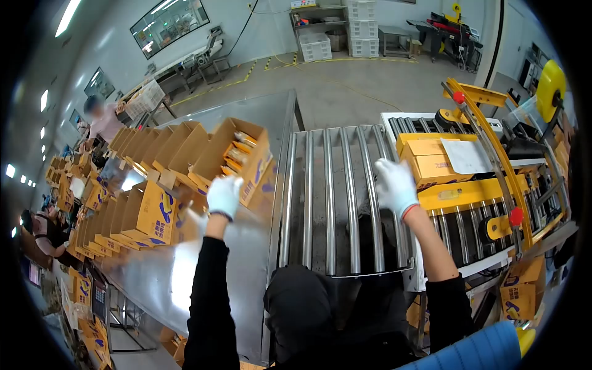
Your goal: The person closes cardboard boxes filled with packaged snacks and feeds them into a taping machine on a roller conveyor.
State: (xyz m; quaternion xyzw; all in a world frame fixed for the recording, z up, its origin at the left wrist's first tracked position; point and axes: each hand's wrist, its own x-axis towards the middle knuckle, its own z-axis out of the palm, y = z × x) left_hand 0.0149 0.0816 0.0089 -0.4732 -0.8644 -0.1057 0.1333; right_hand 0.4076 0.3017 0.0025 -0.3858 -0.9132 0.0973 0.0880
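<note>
My left hand (224,197), in a white glove, is at the near corner of an open cardboard carton (256,169) on the steel table. Its fingers are curled against the carton's edge, and the fingertips are partly hidden. Orange packets (237,154) stand inside that carton. My right hand (396,187), gloved too, hovers over the right end of the rollers with its fingers apart and holds nothing. Just beyond it lies a closed yellow-brown carton (435,161) with a white sheet (465,156) on top, between the yellow guides of the sealing machine.
Metal rollers (329,203) link the steel table (185,290) to the machine, whose yellow frame (487,148) rises at right. Rows of open cartons (148,213) fill the table's left. Co-workers (105,120) are at far left. White crates (364,29) stand at the back.
</note>
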